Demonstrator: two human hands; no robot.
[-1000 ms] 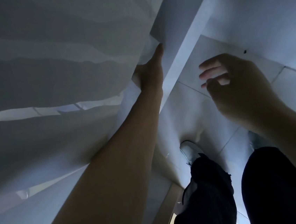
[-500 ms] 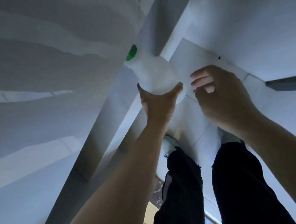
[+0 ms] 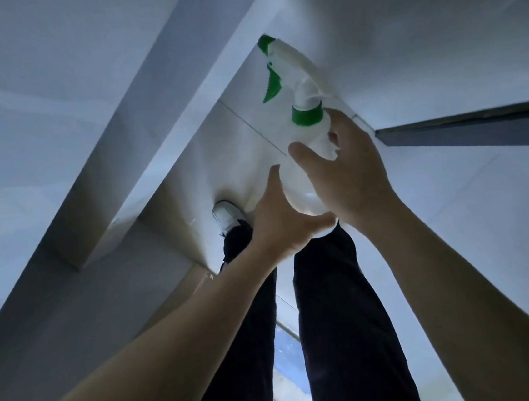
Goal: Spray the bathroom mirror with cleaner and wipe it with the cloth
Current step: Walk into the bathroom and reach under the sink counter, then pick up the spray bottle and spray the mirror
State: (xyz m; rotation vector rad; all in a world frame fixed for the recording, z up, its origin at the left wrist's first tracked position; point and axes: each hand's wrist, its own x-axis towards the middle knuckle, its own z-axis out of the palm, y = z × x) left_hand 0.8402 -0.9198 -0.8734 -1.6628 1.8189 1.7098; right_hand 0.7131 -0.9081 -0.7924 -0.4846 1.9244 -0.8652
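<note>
Head view, looking steeply down, dim bluish light.

Spray bottle: white translucent body with a green collar, green trigger and green nozzle tip. It is held off the floor in front of the person, above the legs and between both hands. The spray head lies at the far end, the base nearest the camera. The nozzle points up and to the left in the frame.

Left hand: cupped under the base. The thumb runs up the left side of the body and the fingers curl round the bottom, so it grips the bottle from below.

Right hand: wrapped round the upper body just below the collar. The thumb lies across the near face and the fingers curl round the far side, mostly hidden. The two hands touch or nearly touch at the base; I cannot tell which.

The trigger sits above and left of the right hand, apart from it, with no finger on it.

Surroundings: dark trousers, one white shoe on a pale tiled floor below the bottle, a broad white slanted panel at left, and a dark grey strip at right.
</note>
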